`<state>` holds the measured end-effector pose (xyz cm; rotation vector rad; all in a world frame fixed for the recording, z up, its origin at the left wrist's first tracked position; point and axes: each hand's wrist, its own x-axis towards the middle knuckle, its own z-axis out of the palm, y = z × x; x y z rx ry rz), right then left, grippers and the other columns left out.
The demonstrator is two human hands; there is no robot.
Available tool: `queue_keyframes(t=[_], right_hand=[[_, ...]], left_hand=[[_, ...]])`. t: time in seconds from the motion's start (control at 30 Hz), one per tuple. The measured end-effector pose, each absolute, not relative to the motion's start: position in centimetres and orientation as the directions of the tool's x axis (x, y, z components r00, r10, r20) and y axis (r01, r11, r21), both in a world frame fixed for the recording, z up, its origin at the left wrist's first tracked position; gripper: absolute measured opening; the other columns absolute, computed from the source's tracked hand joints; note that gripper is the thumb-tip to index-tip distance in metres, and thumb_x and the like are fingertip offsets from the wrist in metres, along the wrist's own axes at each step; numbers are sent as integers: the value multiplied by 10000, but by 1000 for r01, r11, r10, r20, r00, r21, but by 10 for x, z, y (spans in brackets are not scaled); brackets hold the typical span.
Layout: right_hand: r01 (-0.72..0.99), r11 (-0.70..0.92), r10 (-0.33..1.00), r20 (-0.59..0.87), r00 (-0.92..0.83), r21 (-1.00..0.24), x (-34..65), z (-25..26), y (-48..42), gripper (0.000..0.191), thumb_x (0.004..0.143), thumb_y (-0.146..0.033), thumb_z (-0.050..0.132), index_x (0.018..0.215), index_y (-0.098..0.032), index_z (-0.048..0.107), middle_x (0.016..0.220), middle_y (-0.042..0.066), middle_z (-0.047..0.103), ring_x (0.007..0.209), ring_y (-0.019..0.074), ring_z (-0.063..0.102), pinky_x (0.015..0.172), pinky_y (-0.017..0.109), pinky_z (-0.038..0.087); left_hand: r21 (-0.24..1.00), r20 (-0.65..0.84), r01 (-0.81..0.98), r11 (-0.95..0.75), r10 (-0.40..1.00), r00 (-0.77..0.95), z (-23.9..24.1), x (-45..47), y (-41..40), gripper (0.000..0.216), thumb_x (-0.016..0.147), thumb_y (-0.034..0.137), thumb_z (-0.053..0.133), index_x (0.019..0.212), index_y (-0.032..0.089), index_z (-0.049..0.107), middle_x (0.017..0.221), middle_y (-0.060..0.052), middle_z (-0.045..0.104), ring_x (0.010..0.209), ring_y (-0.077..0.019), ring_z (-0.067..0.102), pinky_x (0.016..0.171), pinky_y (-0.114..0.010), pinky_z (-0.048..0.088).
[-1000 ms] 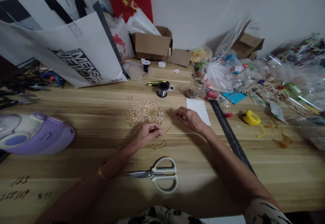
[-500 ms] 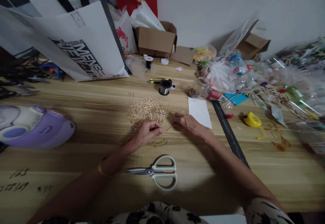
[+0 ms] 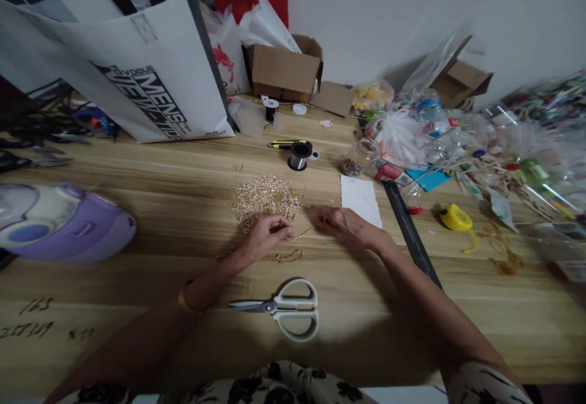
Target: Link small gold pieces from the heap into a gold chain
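We see a craft workspace: beyond the scissors (image 3: 270,307) lie glittery bits (image 3: 265,199), a wire spool (image 3: 300,157) and a cutter (image 3: 282,144).

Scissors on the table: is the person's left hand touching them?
Apart. The head view shows tabletop between the left hand, by the glittery pile, and the scissors, which lie lower in the picture.

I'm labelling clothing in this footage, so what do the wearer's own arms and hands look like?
The left hand and right hand wear no gloves. A thin yellow-gold band circles the left wrist. The forearms are uncovered; the right sleeve is short and pale with a black pattern.
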<state>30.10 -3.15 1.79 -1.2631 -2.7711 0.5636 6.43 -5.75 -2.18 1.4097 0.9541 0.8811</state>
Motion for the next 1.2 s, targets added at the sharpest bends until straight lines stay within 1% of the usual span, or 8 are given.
queue_keyframes(t=[0.1,0.2,0.5,0.77,0.93,1.0,1.07,1.2], right_hand=[[718,606,737,-98,-669,-343,300,17,-31,137,905,-208,454,811,-172,548,721,19,572,589,108,462,557,237,295],[718,630,728,-96,-679,-296,296,16,-31,96,886,-170,473,844,-171,559,802,41,590,636,116,495,562,240,290],[744,651,717,-199,-668,-150,287,17,-36,136,918,-166,426,861,-165,549,880,66,590,621,109,506,531,249,253],[781,619,741,-271,-614,-76,296,16,-35,149,938,-188,381,927,-156,526,931,72,586,604,105,529,521,248,250],[815,575,776,-266,-571,-74,306,17,-36,121,915,-190,432,914,-153,548,926,77,589,650,124,556,541,238,287],[837,538,806,-229,-546,-99,307,20,-39,115,902,-188,452,899,-153,561,908,73,587,649,121,553,548,230,300],[841,509,828,-162,-537,-183,305,23,-43,103,884,-181,475,910,-158,572,912,68,586,652,117,550,562,222,326],[696,444,837,-17,-548,-565,289,18,-54,148,865,-211,520,987,-153,581,924,66,614,699,124,572,623,224,405]], left_hand=[[999,-1,43,-16,925,380,-24,63,-58,213,746,325,642,702,119,611,642,-19,642,608,-109,602,606,-216,481],[999,8,44,-26,923,385,-26,63,-58,191,749,304,638,709,119,610,643,-17,641,602,-107,599,602,-213,475],[995,14,81,-50,918,397,-26,63,-58,156,755,260,619,721,108,613,636,-16,626,595,-101,576,580,-201,453],[952,100,239,-190,934,344,-24,66,-60,101,746,193,612,701,113,655,676,-30,647,641,-117,575,609,-210,446],[943,95,270,-196,934,344,-22,68,-62,68,735,134,605,708,113,663,673,-29,661,612,-106,575,583,-195,437],[939,89,285,-194,936,342,-20,68,-63,66,727,114,601,706,115,663,664,-23,664,601,-102,576,574,-190,437],[934,92,296,-201,935,342,-20,68,-63,73,721,99,594,701,118,661,653,-17,664,589,-100,573,562,-186,434],[933,99,295,-206,935,341,-22,69,-62,72,718,93,596,704,118,662,649,-14,664,582,-97,570,552,-184,427]])
